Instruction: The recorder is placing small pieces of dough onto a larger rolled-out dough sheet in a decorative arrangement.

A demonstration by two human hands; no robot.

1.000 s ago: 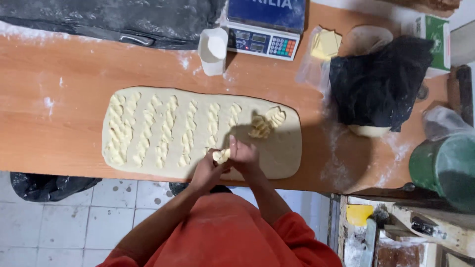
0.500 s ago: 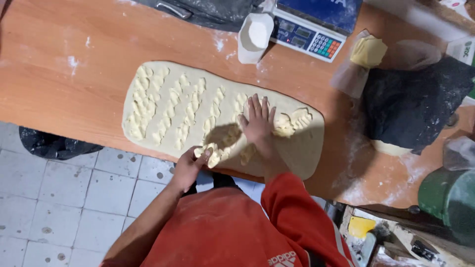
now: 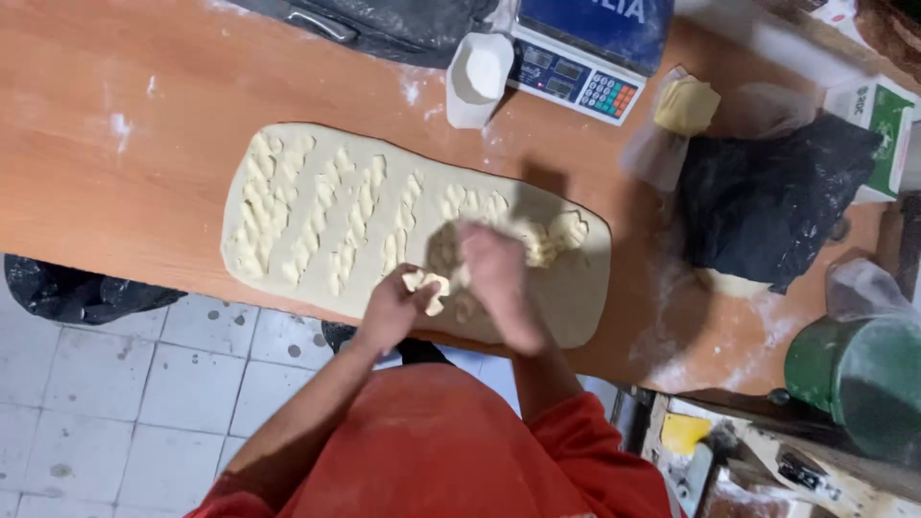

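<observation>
Dough sheet [image 3: 317,216], pale, soft and rolled into a long rounded slab, lies on the orange table [image 3: 115,163] under both my hands. My left hand [image 3: 393,307] is closed around a small lump of butter [image 3: 427,286]; my right hand [image 3: 494,278] is blurred, so I cannot tell its grip. Beyond my fingers run diagonal rows of greasy dabs; I'd judge pinching even bits and pressing gently keeps spacing regular.

white cup [image 3: 477,77] at 12 o'clock, touching a blue scale [image 3: 587,53] at 1. yellow block [image 3: 687,104] beside black bag [image 3: 767,203] at 2–3. green bucket [image 3: 861,377] at 4. wooden table [image 3: 106,173] dusted with flour.
</observation>
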